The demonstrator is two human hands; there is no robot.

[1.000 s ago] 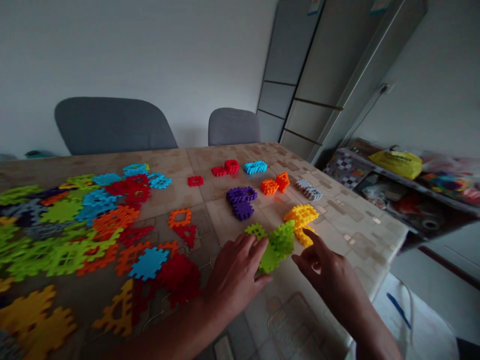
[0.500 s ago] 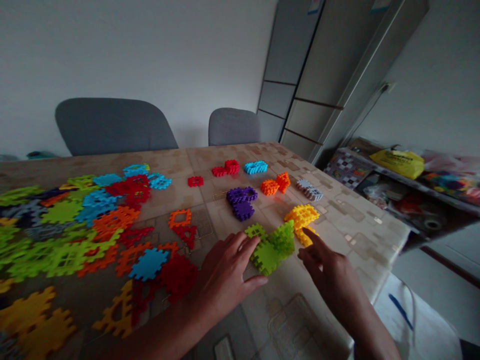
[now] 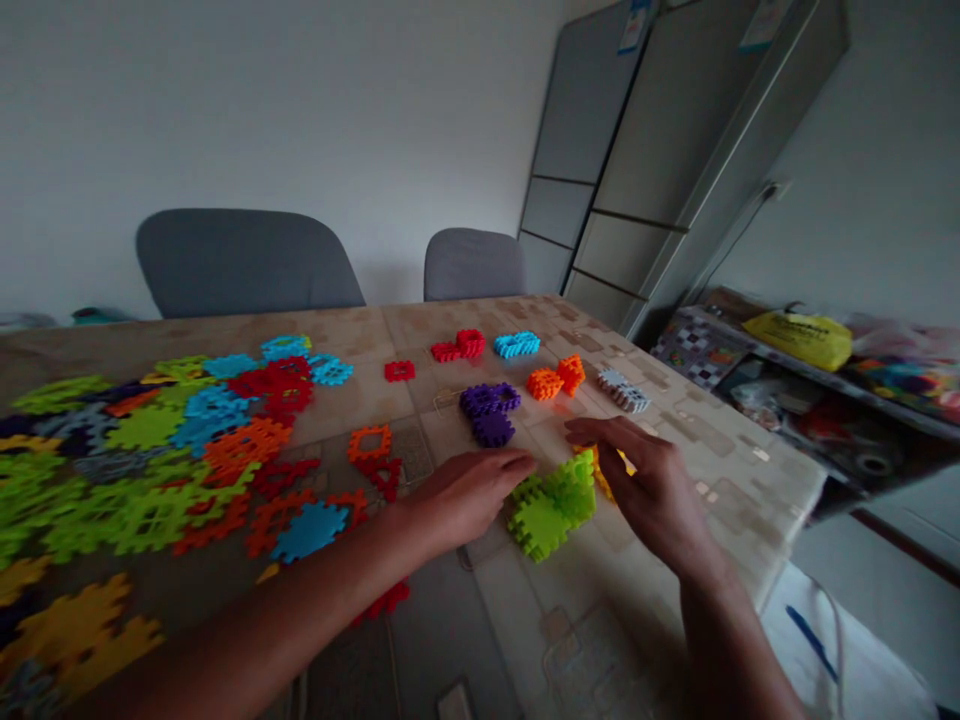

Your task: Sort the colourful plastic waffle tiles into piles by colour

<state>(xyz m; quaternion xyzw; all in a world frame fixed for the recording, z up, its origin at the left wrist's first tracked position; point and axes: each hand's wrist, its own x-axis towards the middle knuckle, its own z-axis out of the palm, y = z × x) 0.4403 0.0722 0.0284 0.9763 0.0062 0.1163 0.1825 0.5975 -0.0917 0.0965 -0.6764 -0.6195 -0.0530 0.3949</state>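
My left hand [image 3: 476,492] reaches over the left side of a stack of lime-green interlocking plastic tiles [image 3: 546,520], its fingers stretched out and the thumb hidden. I cannot tell if it touches the stack. On the other side, my right hand [image 3: 649,475] hovers with fingers apart over a stack of yellow tiles [image 3: 602,478], largely covering it. Behind the hands sit small stacks of purple tiles [image 3: 492,428], orange tiles [image 3: 545,383] and grey tiles [image 3: 624,390].
Farther back are red [image 3: 469,344] and light-blue [image 3: 517,344] stacks. A mixed spread of loose tiles [image 3: 150,425] covers the table's left side. Two grey chairs [image 3: 251,262] stand behind the table [image 3: 750,470]. At the right is a shelf with a yellow bag [image 3: 799,336].
My left hand has moved up and forward along the green stack. My right hand has moved up and left over the yellow stack. The view has shifted slightly.
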